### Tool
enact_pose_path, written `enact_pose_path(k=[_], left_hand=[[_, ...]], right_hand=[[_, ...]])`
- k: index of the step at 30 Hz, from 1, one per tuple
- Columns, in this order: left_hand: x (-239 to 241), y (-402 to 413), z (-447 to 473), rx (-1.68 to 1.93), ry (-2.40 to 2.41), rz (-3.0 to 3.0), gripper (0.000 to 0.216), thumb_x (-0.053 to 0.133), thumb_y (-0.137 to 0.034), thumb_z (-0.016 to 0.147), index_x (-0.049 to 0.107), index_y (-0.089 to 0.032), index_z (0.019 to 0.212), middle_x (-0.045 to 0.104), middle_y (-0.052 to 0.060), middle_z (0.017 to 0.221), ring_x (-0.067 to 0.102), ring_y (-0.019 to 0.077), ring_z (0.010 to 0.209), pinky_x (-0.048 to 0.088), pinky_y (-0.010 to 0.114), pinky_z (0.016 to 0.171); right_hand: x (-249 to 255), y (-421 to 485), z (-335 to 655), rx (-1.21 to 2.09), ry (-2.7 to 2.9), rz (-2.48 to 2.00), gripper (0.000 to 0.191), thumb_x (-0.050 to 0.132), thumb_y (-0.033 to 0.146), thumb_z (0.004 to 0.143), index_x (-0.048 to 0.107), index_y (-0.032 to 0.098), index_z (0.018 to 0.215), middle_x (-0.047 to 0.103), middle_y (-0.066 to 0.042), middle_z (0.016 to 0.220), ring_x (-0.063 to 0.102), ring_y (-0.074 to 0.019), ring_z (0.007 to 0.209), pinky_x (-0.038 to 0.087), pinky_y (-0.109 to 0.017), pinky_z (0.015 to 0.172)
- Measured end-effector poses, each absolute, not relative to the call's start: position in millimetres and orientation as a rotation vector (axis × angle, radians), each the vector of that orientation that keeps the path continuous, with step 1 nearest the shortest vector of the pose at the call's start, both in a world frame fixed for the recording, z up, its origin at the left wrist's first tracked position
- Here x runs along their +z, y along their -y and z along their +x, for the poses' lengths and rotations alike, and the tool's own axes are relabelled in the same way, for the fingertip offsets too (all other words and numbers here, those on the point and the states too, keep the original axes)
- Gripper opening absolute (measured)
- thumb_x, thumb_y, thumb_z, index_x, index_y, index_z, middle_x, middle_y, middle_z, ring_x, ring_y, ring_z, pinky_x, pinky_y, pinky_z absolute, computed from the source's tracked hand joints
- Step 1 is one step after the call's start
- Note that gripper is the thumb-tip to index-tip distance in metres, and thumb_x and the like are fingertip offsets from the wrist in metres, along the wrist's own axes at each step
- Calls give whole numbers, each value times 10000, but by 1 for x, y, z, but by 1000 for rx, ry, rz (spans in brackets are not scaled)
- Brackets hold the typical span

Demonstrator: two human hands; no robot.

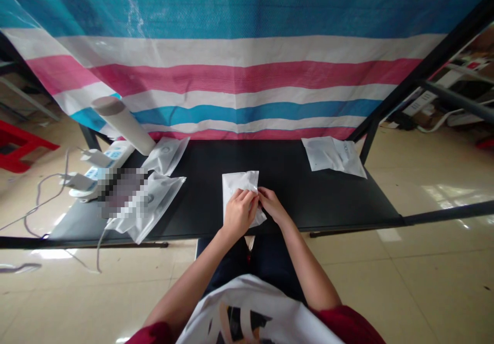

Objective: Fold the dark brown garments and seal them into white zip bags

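Pouch [231,183] lies just below frame centre, long axis running up-frame, partly under the nearer left hand [240,211]; right hand [272,205] beside its right edge, both pinching.

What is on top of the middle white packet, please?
The left hand covers part of the white packet; the right hand is at its right edge. The surface beneath the left hand cannot be seen.

The white-fronted shirt [281,310] carries a print [236,323] of black, tan and pale shapes on its near part. The left sleeve [152,333] and right sleeve [347,326] are short and deep red. The trousers [272,261] are dark navy. The left hand [240,213] and right hand [272,204] are bare.
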State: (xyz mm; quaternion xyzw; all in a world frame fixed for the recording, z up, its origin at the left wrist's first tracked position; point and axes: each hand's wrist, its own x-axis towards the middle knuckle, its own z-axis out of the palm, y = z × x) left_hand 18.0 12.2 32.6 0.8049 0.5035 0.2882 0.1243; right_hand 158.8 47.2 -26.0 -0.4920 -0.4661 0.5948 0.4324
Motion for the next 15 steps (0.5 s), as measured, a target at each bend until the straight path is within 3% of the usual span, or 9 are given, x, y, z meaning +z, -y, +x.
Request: enact_pose_path(k=[3, 7, 10, 15], left_hand=[[33, -10, 18, 890, -1408, 2381, 232, 388, -277, 1000, 589, -202, 910, 629, 83, 949, 534, 234, 926, 449, 377, 825], [33, -8, 20, 869, -1405, 2389, 238, 381, -267, 998, 595, -195, 927, 619, 91, 980, 514, 239, 942, 431, 392, 834], [32, -6, 20, 887, -1427, 2362, 209, 401, -266, 988, 591, -195, 937, 616, 89, 1001, 511, 240, 948, 426, 388, 825], [30, -6, 20, 932, -1396, 2327, 191, 408, -258, 986, 578, -191, 930, 616, 88, 1040, 517, 233, 965, 426, 393, 860]], right_hand=[[-30, -48, 157, 1431, 1118, -1222, 319, 640, 452, 737, 643, 175, 896, 606, 22, 655, 484, -118, 536, 360, -221, 496], [-37, -48, 154, 1269, 1415, -1286, 170, 622, 347, 696, 631, 180, 663, 621, -10, 600, 542, -181, 637, 394, -261, 580], [-38, -46, 153, 1114, 1556, -1401, 189, 613, 318, 694, 584, 191, 557, 586, -23, 528, 553, -210, 646, 392, -281, 599], [-37, -44, 155, 1256, 1397, -1224, 236, 623, 417, 735, 660, 193, 799, 648, -22, 665, 582, -204, 684, 455, -292, 666]])
